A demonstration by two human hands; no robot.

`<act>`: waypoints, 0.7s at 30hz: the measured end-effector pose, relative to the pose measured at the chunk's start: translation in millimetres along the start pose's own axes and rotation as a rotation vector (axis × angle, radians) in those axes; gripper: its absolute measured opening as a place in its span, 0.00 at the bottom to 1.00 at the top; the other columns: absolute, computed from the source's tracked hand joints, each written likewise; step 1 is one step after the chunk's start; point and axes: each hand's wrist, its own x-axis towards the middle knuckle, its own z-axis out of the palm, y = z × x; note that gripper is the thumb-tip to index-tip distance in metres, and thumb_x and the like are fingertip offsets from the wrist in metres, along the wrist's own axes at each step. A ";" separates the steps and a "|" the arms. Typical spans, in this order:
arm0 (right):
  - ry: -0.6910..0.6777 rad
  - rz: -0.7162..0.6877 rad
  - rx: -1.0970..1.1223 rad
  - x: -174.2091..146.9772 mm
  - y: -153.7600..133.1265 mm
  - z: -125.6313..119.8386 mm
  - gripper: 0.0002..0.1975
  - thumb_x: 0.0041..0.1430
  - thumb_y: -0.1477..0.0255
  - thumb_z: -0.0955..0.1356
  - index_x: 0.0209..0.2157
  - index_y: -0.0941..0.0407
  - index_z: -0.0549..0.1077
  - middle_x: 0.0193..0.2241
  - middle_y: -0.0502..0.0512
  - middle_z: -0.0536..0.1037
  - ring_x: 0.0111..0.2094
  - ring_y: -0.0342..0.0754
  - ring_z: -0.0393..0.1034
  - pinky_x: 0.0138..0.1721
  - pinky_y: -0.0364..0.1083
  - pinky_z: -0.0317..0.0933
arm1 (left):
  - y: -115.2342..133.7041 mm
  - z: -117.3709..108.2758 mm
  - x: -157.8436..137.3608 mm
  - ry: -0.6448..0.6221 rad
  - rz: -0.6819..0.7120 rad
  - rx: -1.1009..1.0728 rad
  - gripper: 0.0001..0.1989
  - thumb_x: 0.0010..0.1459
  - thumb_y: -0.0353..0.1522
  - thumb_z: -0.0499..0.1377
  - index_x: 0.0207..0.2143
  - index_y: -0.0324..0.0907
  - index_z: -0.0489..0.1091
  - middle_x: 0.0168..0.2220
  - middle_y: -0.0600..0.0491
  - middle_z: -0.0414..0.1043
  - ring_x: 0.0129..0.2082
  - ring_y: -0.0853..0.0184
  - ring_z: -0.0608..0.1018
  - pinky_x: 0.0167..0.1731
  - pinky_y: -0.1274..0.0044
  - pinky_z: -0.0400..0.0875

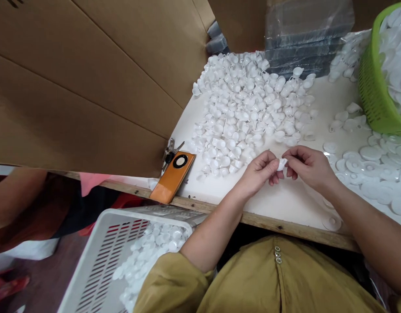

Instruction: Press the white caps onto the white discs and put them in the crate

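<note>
Both my hands meet over the white tabletop, just in front of a heap of small white toy cups (242, 104). Between the fingertips is a small white cup (282, 164), partly covered by the fingers. My left hand (262, 169) pinches it from the left, thumb on top. My right hand (306, 165) has its thumb and forefinger closed at the cup's right side; whether it holds a second small piece is hidden. Small white saucers (357, 165) lie spread to the right of my right hand, and one saucer (331, 221) rests near the table's front edge.
A large cardboard box (89, 87) walls off the left. An orange phone (173, 177) and keys (170, 152) lie at the wooden edge. Below stands a grey crate (102, 243) of white cups. A green basket (370, 82) holds saucers. Another person's arm (18, 195) shows at left.
</note>
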 end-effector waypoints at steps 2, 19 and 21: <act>-0.009 0.033 0.088 2.3 -1.1 -1.5 0.06 0.52 0.69 0.69 0.28 0.58 0.73 0.22 0.50 0.74 0.19 0.40 0.67 0.20 0.41 0.63 | -1.3 -0.5 0.9 0.091 0.076 0.063 0.19 0.55 0.48 0.59 0.30 0.42 0.59 0.23 0.58 0.71 0.19 0.76 0.70 0.20 0.84 0.62; 0.055 -0.019 -0.025 -2.7 -3.0 0.9 0.09 0.53 0.65 0.70 0.31 0.57 0.73 0.21 0.49 0.73 0.20 0.42 0.68 0.21 0.42 0.64 | -2.9 5.9 -7.2 0.233 0.377 0.746 0.06 0.59 0.37 0.57 0.33 0.44 0.68 0.30 0.53 0.69 0.32 0.68 0.70 0.35 0.77 0.64; 0.053 -0.064 -0.047 -3.2 -0.8 -0.4 0.09 0.54 0.65 0.69 0.34 0.56 0.74 0.23 0.49 0.73 0.22 0.43 0.69 0.23 0.43 0.65 | -2.5 5.1 -7.4 0.196 0.403 0.776 0.06 0.61 0.36 0.55 0.32 0.44 0.67 0.32 0.52 0.70 0.33 0.67 0.71 0.37 0.77 0.64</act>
